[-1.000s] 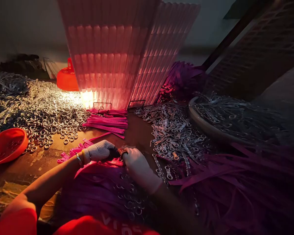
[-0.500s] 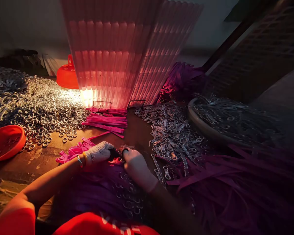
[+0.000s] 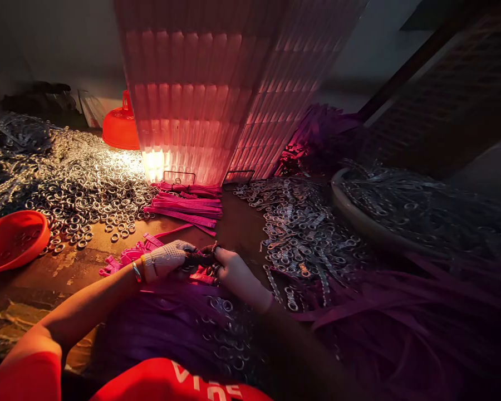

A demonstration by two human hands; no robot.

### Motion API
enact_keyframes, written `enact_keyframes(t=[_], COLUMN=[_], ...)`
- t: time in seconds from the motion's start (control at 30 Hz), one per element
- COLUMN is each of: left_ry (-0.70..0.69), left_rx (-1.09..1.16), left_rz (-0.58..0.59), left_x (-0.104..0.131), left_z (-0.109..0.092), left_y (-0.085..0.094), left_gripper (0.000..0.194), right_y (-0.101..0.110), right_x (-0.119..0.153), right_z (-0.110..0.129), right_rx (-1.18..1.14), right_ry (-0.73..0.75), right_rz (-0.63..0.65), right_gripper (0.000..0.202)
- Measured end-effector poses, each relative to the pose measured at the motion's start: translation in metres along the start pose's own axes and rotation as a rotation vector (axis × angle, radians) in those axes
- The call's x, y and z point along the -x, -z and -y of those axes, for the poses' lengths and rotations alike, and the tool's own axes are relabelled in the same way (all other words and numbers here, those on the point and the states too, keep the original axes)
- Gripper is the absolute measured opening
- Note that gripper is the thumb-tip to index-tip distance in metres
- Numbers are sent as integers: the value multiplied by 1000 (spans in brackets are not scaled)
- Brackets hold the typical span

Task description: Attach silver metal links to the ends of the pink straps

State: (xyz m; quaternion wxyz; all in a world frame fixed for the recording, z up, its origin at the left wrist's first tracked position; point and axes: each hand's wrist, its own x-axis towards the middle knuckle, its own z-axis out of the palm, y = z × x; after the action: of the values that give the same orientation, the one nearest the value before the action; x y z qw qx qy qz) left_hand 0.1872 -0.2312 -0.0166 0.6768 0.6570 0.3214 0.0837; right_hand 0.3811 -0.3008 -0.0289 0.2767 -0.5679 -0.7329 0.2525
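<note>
My left hand [image 3: 167, 259], in a white dotted glove with dark fingertips, is closed near the front middle of the table. My right hand [image 3: 239, 274], in a pale glove, is closed just right of it. The fingertips meet around something small and dark that I cannot make out. Below them lie purple straps [image 3: 158, 328] with metal rings along their right ends. Pink straps [image 3: 129, 255] lie beside my left hand, and a stack of magenta straps [image 3: 187, 206] lies beyond both hands.
Metal rings [image 3: 104, 189] are heaped at the left by a red bowl [image 3: 39, 245] and a red lamp [image 3: 120, 129]. Ribbed translucent panels [image 3: 183, 106] stand behind. Metal clasps [image 3: 292, 223], a filled basin [image 3: 346, 206] and purple straps [image 3: 384, 301] lie at the right.
The view has shifted, so the table's things appear slightly to the right. My right hand's fingertips have risen and turned a little, and a dark piece between the hands shows more.
</note>
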Motion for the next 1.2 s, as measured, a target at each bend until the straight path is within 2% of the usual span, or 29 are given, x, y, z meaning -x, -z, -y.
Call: enact_keyframes(t=[0.13,0.2,0.3,0.37,0.43,0.8,0.87,1.0,1.1,1.2], left_ry=[20,48,97,96,93,94,103,85,62,-6], left_rx=[2,85,266,317,339,371,349,216,18,-239], left_rz=[-13,58,144,143,133,79,70,61,38,-56], left_x=[1,1,3,3,4,0,0,2,2,-3], left_z=[-4,-4,-4,-2,-1,4,5,4,5,5], left_y=[0,1,1,0,-1,-6,-7,-9,-8,-5], left_gripper=[26,29,30,30,29,24,26,29,24,12], right_y=[-7,-9,-7,-5,-3,-6,-6,-3,1,4], right_x=[1,2,2,3,3,8,8,7,6,5], right_z=[0,-1,-3,-3,-2,-7,-10,-10,-5,2], right_rx=[531,582,317,72,-85,-157,-69,285,509,657], right_ry=[87,153,188,163,132,123,136,135,188,215], right_rz=[-56,-86,-149,-159,-153,-224,-190,-91,-32,0], right_gripper=[21,22,39,48,48,40,40,32,26,21])
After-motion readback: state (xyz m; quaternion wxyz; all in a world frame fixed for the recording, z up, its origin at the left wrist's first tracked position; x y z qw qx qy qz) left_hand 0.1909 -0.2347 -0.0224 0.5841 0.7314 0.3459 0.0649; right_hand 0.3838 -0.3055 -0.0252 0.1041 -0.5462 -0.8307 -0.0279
